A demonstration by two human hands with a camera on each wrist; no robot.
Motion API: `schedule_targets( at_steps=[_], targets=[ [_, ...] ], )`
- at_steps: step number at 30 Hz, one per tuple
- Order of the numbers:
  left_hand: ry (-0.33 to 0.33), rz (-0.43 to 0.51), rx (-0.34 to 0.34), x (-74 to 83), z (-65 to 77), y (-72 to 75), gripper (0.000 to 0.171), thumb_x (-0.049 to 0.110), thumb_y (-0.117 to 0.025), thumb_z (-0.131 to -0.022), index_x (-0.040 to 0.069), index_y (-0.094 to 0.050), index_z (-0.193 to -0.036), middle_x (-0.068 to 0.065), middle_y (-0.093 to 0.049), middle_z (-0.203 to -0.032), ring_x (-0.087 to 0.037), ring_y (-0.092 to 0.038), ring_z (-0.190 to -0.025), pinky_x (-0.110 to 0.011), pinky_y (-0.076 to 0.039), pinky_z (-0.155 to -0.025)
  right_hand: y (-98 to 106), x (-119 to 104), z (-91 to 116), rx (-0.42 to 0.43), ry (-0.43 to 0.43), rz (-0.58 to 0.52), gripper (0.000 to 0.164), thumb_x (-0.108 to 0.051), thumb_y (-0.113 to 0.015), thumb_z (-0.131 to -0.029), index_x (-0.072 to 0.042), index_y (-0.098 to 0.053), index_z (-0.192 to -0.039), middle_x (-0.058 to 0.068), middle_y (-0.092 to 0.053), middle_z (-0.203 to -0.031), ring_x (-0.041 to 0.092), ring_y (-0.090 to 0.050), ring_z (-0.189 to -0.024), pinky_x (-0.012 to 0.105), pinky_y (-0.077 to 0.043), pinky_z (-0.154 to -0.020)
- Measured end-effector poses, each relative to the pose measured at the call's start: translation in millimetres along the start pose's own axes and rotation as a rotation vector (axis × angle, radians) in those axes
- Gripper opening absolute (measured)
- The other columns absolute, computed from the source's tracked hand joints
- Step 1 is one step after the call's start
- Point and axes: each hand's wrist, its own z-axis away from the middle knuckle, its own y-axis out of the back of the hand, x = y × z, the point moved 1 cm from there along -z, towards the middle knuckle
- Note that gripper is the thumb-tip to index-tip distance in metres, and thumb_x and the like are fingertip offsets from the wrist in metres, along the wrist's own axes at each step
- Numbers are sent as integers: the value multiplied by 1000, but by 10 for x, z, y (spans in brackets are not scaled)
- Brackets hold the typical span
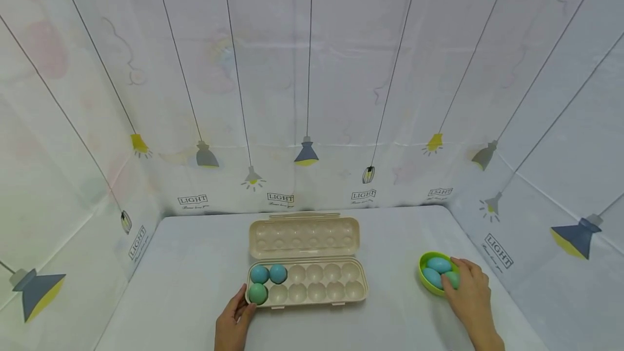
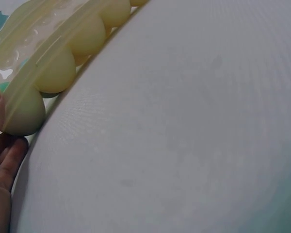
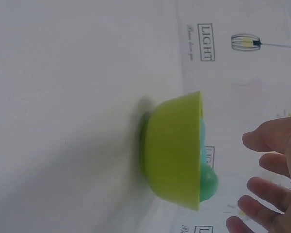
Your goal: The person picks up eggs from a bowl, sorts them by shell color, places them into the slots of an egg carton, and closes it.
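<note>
A beige egg carton [image 1: 317, 292] lies with its lid raised at the back. Two blue eggs [image 1: 278, 273] fill cups of its back row at the left end, and one green egg [image 1: 257, 293] sits in the front-left cup. My left hand [image 1: 234, 321] grips that left end, thumb at the rim and fingers [image 2: 12, 162] lower down in the left wrist view. Over a lime-green bowl [image 3: 177, 150] at the right hovers my right hand [image 1: 469, 292], fingers spread and holding nothing. Inside the bowl are two blue eggs [image 1: 439, 265] and a green egg [image 3: 208, 183].
The white table [image 1: 390, 324] is bordered at the back and sides by pale wall sheets [image 1: 331, 96] printed with hanging lamps. Table surface lies between the carton and the bowl.
</note>
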Motion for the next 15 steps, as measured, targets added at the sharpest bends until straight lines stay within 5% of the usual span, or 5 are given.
schedule_targets(
  at_steps=[7,15],
  targets=[
    [-4,-23,23,-24,-16,-1,62,36,-71,-94,12,-51,-147,-10,-66,-131,-19,-70,-110,-25,-58,-94,-82,128,23,-95,-118,14,52,-14,-60,-92,10,-48,-136,36,-40,-137,52,-37,-120,68,-38,-95],
    [11,-18,20,-33,-22,-10,63,38,-72,-93,14,-51,-147,-9,-65,-133,-19,-69,-112,-22,-57,-94,-171,275,19,-137,-154,59,54,-8,-59,-89,14,-45,-136,40,-39,-136,56,-36,-121,70,-37,-100]
  ],
)
